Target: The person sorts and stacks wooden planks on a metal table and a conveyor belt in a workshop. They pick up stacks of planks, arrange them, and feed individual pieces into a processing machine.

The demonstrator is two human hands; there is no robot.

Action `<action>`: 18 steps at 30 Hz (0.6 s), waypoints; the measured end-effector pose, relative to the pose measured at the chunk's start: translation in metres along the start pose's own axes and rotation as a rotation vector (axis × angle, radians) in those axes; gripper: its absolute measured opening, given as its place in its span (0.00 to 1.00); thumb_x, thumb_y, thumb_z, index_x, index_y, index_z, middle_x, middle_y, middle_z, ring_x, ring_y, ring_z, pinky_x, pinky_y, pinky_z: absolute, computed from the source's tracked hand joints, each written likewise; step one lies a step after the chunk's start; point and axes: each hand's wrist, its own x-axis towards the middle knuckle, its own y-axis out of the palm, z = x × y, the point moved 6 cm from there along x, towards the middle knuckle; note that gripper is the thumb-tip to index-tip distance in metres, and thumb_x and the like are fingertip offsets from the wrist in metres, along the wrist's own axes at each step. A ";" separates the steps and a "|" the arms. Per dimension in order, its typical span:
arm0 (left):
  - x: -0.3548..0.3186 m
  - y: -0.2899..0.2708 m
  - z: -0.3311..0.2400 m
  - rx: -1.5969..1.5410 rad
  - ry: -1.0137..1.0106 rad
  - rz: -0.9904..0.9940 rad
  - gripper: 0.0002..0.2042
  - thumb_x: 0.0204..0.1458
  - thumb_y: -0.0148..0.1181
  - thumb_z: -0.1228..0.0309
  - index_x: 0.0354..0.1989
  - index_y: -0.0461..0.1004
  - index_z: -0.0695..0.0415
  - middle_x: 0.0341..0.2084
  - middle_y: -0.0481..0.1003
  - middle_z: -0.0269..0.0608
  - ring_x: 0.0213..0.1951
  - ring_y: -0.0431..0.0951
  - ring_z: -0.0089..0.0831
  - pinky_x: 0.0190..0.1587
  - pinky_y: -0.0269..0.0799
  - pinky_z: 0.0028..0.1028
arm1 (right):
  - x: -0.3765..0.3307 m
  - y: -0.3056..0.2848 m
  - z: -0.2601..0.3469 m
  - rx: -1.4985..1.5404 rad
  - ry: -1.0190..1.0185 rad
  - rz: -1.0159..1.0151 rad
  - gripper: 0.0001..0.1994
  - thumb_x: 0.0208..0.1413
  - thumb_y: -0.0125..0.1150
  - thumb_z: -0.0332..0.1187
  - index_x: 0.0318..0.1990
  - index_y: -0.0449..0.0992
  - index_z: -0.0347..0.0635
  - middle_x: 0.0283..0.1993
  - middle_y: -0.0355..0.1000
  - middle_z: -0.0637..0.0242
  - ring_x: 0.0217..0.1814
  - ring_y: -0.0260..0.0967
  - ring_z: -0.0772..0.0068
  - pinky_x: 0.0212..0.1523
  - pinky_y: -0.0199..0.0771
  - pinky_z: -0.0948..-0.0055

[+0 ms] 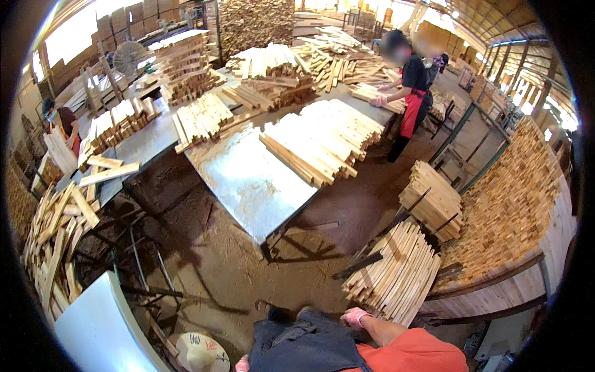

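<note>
A large metal-topped work table [248, 180] is seen in the middle of the shed, and a flat pile of pale wooden slats [322, 142] is laid on its right part. Behind it, further heaps of cut wood [266, 71] are stacked. At the far end of the table a co-worker in a red apron [410, 93] is standing.

On the right, near the lower edge, a slanted bundle of light wooden sticks [396, 273] is placed on a low rack, below a smaller tied bundle [434, 201].

The right hand [354, 317], covered by a pink glove, is held at the lower end of the slanted bundle, just beside the stick ends. Whether its fingers are closed on a stick cannot be told. Of the left hand [242, 363], only a small pink part is visible at the bottom edge, so its fingers cannot be judged.
</note>
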 end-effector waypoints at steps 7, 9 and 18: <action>0.082 -0.043 -0.158 -0.446 -0.492 0.165 0.14 0.63 0.58 0.58 0.27 0.71 0.49 0.23 0.74 0.35 0.19 0.70 0.32 0.19 0.59 0.35 | 0.015 -0.050 0.142 0.071 -0.152 -0.237 0.36 0.59 0.67 0.49 0.71 0.71 0.38 0.69 0.74 0.50 0.69 0.73 0.52 0.67 0.73 0.63; 0.112 -0.053 -0.191 -0.450 -0.342 -0.017 0.11 0.63 0.59 0.57 0.36 0.74 0.50 0.25 0.76 0.36 0.22 0.72 0.32 0.22 0.64 0.34 | 0.016 -0.059 0.191 0.076 -0.202 -0.258 0.38 0.60 0.66 0.51 0.72 0.69 0.35 0.70 0.72 0.49 0.69 0.73 0.54 0.68 0.71 0.64; 0.149 -0.102 -0.310 -0.416 -0.291 -0.130 0.08 0.62 0.62 0.60 0.38 0.77 0.50 0.24 0.76 0.34 0.22 0.74 0.27 0.25 0.67 0.28 | 0.031 -0.081 0.401 0.235 -0.478 -0.155 0.35 0.62 0.66 0.48 0.71 0.70 0.36 0.71 0.71 0.49 0.74 0.68 0.52 0.73 0.65 0.63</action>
